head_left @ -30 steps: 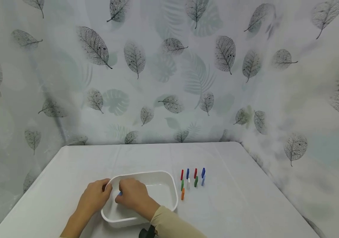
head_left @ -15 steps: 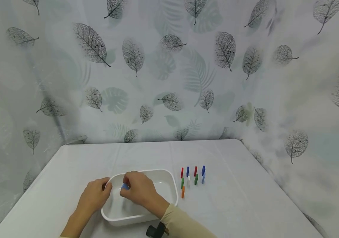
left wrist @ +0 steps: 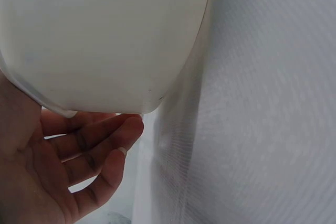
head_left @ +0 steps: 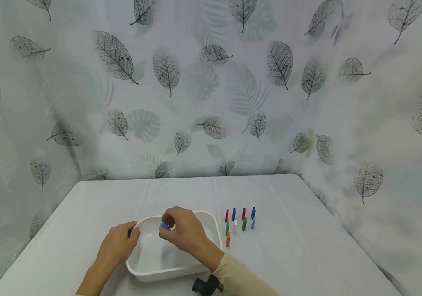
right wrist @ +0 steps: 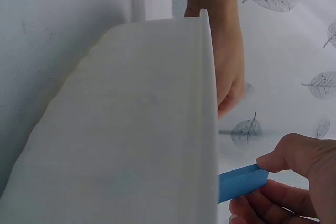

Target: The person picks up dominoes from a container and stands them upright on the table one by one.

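Note:
In the head view a white plastic tub [head_left: 147,259] sits on the table, with my left hand [head_left: 117,245] gripping its left rim. Seen from the left wrist, the fingers [left wrist: 105,140] curl against the tub's outer wall, and the thumb is hidden. Above the tub's interior, my right hand [head_left: 185,231] pinches a flat light-blue block [head_left: 164,225] between thumb and fingers. The right wrist view has this block [right wrist: 244,182] tilted, its far end hidden behind the tub's wall [right wrist: 142,119]. The rest of the tub's visible floor is bare; part lies behind my right hand and forearm.
Right of the tub, several thin blocks stand in rows, among them an orange one [head_left: 228,239], a green one [head_left: 244,224], a white one [head_left: 235,226] and a red one [head_left: 227,216]. Leaf-patterned sheeting [head_left: 196,107] surrounds the white table [head_left: 300,246].
My right hand has risen from low inside the tub and shifted right, carrying the light-blue block. The left hand, the tub and the standing blocks have stayed put.

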Demonstrator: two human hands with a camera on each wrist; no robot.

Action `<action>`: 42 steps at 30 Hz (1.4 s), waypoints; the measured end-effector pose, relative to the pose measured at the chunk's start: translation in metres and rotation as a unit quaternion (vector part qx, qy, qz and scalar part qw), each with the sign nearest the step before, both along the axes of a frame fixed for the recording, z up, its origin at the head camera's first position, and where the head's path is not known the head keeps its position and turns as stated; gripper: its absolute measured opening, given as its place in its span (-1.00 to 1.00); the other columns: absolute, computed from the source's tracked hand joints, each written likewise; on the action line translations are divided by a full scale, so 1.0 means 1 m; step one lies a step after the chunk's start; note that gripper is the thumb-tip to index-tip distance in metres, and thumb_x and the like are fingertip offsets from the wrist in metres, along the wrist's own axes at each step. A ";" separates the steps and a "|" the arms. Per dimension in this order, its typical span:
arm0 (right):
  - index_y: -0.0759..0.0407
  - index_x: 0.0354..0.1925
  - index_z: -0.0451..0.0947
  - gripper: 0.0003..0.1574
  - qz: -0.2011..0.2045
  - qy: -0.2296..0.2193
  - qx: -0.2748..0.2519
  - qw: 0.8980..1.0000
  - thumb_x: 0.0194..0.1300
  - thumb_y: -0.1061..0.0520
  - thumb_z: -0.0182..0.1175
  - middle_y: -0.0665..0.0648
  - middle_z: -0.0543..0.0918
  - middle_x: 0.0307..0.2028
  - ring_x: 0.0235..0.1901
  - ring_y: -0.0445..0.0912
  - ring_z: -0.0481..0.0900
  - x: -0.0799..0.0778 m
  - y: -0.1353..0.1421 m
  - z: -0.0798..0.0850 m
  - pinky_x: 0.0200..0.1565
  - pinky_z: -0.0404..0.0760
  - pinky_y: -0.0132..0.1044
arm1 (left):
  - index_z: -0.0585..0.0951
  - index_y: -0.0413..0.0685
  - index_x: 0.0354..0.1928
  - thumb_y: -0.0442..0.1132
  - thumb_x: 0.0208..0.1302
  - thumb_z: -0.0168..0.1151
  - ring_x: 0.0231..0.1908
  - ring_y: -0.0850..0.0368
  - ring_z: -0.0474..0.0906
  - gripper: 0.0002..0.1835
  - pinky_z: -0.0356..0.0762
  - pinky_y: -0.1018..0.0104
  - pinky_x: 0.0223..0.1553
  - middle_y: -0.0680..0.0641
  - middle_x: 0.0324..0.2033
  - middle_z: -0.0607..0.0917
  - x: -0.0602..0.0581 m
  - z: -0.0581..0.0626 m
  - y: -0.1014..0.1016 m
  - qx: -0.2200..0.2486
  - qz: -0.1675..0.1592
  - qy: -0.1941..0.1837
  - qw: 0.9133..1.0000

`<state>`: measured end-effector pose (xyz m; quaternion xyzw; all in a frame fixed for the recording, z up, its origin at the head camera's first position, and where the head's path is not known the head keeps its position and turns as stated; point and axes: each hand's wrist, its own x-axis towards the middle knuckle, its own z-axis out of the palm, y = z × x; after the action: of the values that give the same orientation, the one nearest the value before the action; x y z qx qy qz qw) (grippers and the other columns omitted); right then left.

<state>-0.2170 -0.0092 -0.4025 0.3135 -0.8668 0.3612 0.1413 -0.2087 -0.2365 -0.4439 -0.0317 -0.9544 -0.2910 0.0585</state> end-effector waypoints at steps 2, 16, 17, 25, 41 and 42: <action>0.07 -0.22 0.70 -0.82 0.001 0.002 -0.008 1.000 0.15 0.18 0.40 -0.16 0.64 -0.37 -0.36 -0.34 0.57 0.001 0.003 0.001 -0.33 0.50 -0.52 | 0.71 -0.29 0.02 -0.26 0.45 0.08 -0.46 0.10 0.46 -0.68 0.43 0.17 -0.44 0.04 -0.47 0.62 0.000 0.000 0.000 -0.001 0.002 0.000 1.000; 0.14 -0.19 0.69 -0.84 0.024 -0.014 -0.068 0.997 0.22 0.25 0.37 -0.04 0.71 -0.30 -0.30 -0.20 0.65 0.002 0.037 0.009 -0.27 0.59 -0.43 | 0.69 -0.31 0.06 -0.24 0.47 0.07 -0.41 0.08 0.52 -0.66 0.51 0.15 -0.40 -0.02 -0.36 0.71 -0.002 -0.002 0.001 -0.004 0.008 -0.007 1.000; 0.14 -0.18 0.69 -0.84 0.025 -0.016 -0.071 0.997 0.22 0.25 0.37 -0.03 0.71 -0.30 -0.30 -0.19 0.65 0.002 0.040 0.009 -0.28 0.59 -0.43 | 0.69 -0.32 0.06 -0.24 0.47 0.07 -0.41 0.09 0.52 -0.66 0.51 0.14 -0.39 -0.02 -0.36 0.71 -0.002 -0.002 0.001 -0.006 0.008 -0.008 1.000; 0.16 -0.18 0.69 -0.83 0.017 -0.014 -0.080 0.997 0.23 0.28 0.38 -0.01 0.71 -0.30 -0.29 -0.14 0.66 0.004 0.057 0.007 -0.30 0.65 -0.37 | 0.69 -0.33 0.06 -0.25 0.47 0.08 -0.39 0.07 0.54 -0.66 0.53 0.12 -0.37 -0.05 -0.32 0.73 0.001 -0.002 0.001 -0.007 0.004 0.000 1.000; 0.18 -0.18 0.68 -0.77 -0.017 -0.012 -0.096 0.995 0.18 0.34 0.46 -0.02 0.71 -0.32 -0.30 -0.12 0.68 0.005 0.104 0.004 -0.29 0.70 -0.24 | 0.72 -0.27 0.01 -0.26 0.47 0.08 -0.42 0.09 0.50 -0.70 0.47 0.16 -0.42 0.00 -0.38 0.69 0.001 0.000 0.001 -0.007 0.006 0.008 1.000; 0.19 -0.18 0.69 -0.77 -0.021 -0.014 -0.098 0.995 0.18 0.34 0.46 -0.03 0.70 -0.33 -0.30 -0.12 0.68 0.005 0.107 0.004 -0.29 0.69 -0.25 | 0.72 -0.28 0.01 -0.26 0.47 0.08 -0.42 0.09 0.50 -0.70 0.47 0.16 -0.42 0.00 -0.38 0.69 0.001 0.000 0.001 -0.006 0.007 0.009 1.000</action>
<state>-0.2119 0.0979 -0.3989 0.2745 -0.8356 0.4456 0.1668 -0.2080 -0.2355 -0.4443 -0.0283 -0.9557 -0.2849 0.0686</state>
